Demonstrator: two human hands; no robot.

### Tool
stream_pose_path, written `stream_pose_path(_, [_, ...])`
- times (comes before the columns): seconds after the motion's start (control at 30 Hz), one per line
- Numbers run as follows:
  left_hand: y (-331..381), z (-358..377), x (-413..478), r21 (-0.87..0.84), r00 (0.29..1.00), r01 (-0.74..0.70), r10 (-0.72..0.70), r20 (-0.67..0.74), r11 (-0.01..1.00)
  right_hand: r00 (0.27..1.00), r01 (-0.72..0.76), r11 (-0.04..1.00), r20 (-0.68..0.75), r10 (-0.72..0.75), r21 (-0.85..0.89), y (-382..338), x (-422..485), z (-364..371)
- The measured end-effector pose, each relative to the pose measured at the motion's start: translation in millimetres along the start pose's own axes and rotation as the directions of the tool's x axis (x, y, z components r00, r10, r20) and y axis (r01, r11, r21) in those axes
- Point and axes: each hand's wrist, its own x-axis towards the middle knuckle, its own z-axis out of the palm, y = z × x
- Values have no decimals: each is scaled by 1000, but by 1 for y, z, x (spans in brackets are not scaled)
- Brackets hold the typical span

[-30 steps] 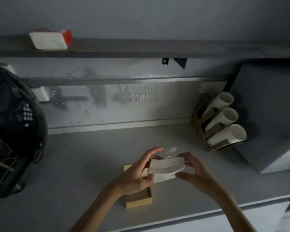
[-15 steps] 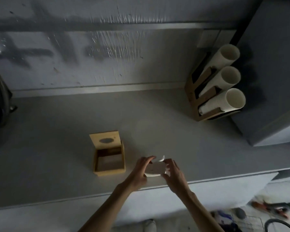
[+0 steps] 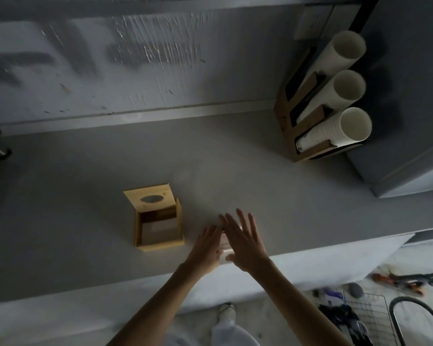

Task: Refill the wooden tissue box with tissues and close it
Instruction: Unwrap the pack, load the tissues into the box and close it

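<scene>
Tissues (image 3: pixel 224 242), where?
– At the counter (image 3: pixel 260 183) edge, just right of the open box (image 3: pixel 158 242), mostly hidden under both hands.
Grip?
– Released: left hand (image 3: pixel 206 248) and right hand (image 3: pixel 245 242) lie flat over the stack, fingers straight.
Lid (image 3: pixel 150 198)?
– Up, tilted back at the far side.

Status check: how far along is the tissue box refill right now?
Done: the wooden box stands open, lid tipped back. In hand: left hand and right hand lie flat, fingers straight, on the tissue stack on the counter beside it. Left: the box looks empty, so the stack must go in and the lid close.
</scene>
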Motion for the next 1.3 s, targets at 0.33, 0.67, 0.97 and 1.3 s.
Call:
stream_pose_path(0.33, [-1, -1, 8, 173, 999, 31, -35, 19, 984, 991, -90, 989, 105, 77, 120, 25, 5, -3])
stream_pose_path(0.67, [-15, -2, -6, -326, 988, 152, -144, 49, 933, 960, -281, 641, 210, 186, 714, 30, -15, 2])
stream_pose_path(0.97, [-16, 1, -16, -430, 960, 272, -273, 61, 861, 948, -314, 629, 191, 256, 711, 27, -17, 7])
stream_pose_path(1.3, [22, 9, -22, -674, 918, 296, -397, 5, 676, 904, -249, -43, 248, 349, 968, -12, -38, 8])
